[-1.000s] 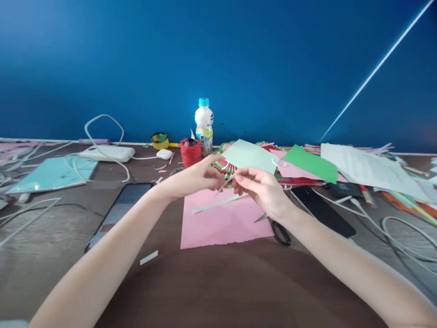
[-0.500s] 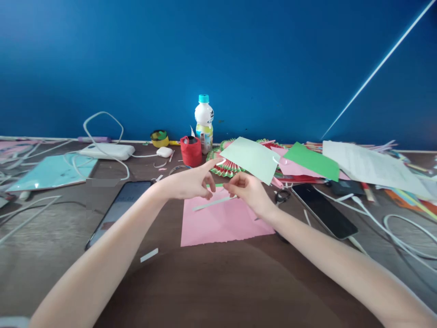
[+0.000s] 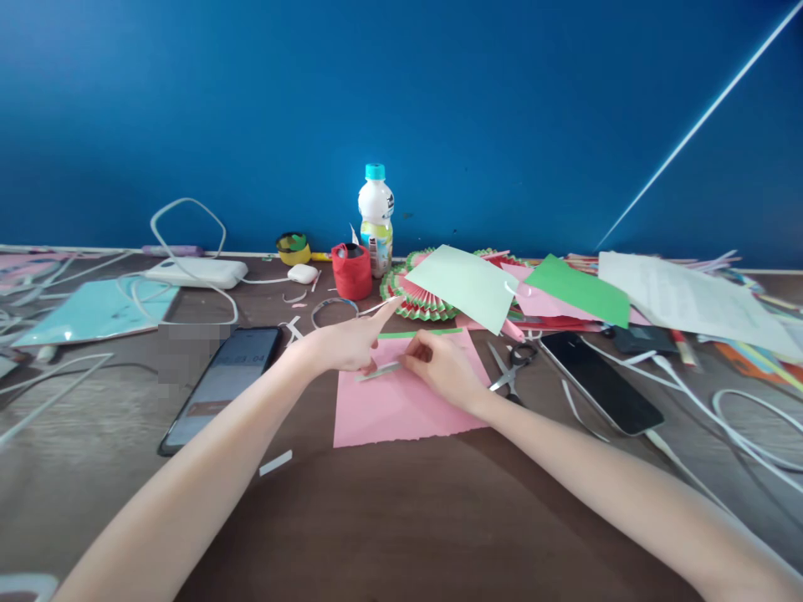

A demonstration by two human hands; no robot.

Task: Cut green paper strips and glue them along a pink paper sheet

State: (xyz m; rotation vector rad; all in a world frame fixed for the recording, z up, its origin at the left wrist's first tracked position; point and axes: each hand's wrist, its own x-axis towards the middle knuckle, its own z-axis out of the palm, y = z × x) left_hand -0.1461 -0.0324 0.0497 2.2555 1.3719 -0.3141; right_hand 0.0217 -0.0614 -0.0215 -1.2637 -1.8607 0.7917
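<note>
A sheet of pink paper (image 3: 401, 410) with a torn near edge and a green strip (image 3: 423, 334) along its far edge lies on the table. Over it is a narrow pale paper strip (image 3: 380, 372). My right hand (image 3: 442, 368) is closed in a pinch at the right end of this strip. My left hand (image 3: 345, 344) is above the sheet's left side, index finger stretched out and other fingers bent, close to the strip; whether they touch it is unclear. Something small and white shows at the index fingertip.
Scissors (image 3: 509, 372) lie right of the sheet, beside a black phone (image 3: 599, 383). Another phone (image 3: 219, 385) lies left. Behind stand a bottle (image 3: 376, 217), a red roll (image 3: 352, 272) and pleated paper (image 3: 432, 308) under a pale green sheet (image 3: 464, 284). White cables (image 3: 696, 418) spread right.
My right hand has moved slightly left and down with the strip, which is nearer the pink sheet. My left fingers have bent further in. The scissors show more fully.
</note>
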